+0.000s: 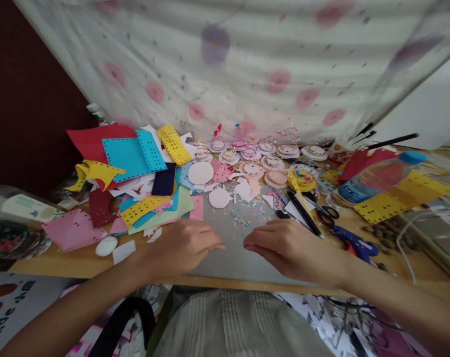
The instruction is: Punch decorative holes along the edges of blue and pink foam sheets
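Above the front of a grey mat (228, 265), my left hand (189, 243) has its fingers closed in a pinch. My right hand (280, 243) faces it a short gap away, fingers pressed together too. Whatever either pinch may hold is too small or hidden to make out. Just beyond the hands lie tiny paper bits (241, 220) in several colours. A white paper disc (220, 197) rests behind them, with a larger white round piece (200, 173) further back. Rows of layered paper rounds with beaded trim (251, 168) stand along the back.
Punched coloured paper (124, 158) and a dark phone (163, 179) are heaped at left. On the right are black-handled scissors (327, 214), a black pen (304, 213), a blue glue gun (354, 244) and a tilted water bottle (381, 178). A flowered curtain (247, 59) hangs behind.
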Demonstrator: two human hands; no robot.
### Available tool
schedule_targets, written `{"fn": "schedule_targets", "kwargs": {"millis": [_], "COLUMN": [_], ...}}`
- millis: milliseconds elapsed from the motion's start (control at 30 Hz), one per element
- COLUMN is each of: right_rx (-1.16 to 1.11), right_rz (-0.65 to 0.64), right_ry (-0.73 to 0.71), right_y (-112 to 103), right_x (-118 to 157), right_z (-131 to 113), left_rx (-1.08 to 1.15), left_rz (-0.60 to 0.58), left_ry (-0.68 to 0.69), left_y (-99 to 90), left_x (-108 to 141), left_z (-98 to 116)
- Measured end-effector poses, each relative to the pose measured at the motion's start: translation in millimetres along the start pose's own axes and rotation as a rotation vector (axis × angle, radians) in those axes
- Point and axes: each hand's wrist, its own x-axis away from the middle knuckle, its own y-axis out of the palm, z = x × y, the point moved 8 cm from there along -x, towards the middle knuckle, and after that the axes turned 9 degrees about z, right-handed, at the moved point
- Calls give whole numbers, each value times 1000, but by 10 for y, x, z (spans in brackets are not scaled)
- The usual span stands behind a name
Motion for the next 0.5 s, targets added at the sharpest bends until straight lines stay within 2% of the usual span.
{"fn": "schedule_targets", "kwargs": {"millis": [167, 267, 367, 500], "right_rx": [-64, -85, -136, -241], "right_rz": [113, 136, 117, 109], "right_ry": [51, 126, 196, 278], "right_y": [-131, -166, -99, 36], "right_x": [24, 74, 118, 150], "right_z": [-22, 18, 45, 78], "left_rx": [8, -24, -118, -234], "left_rz": [-25, -58, -38, 47], "left_ry": [-77, -126, -156, -94], "left_y": [-71, -76, -30, 99], "left_x": [95, 143, 154, 107], "left_z": [22, 27, 64, 216]}}
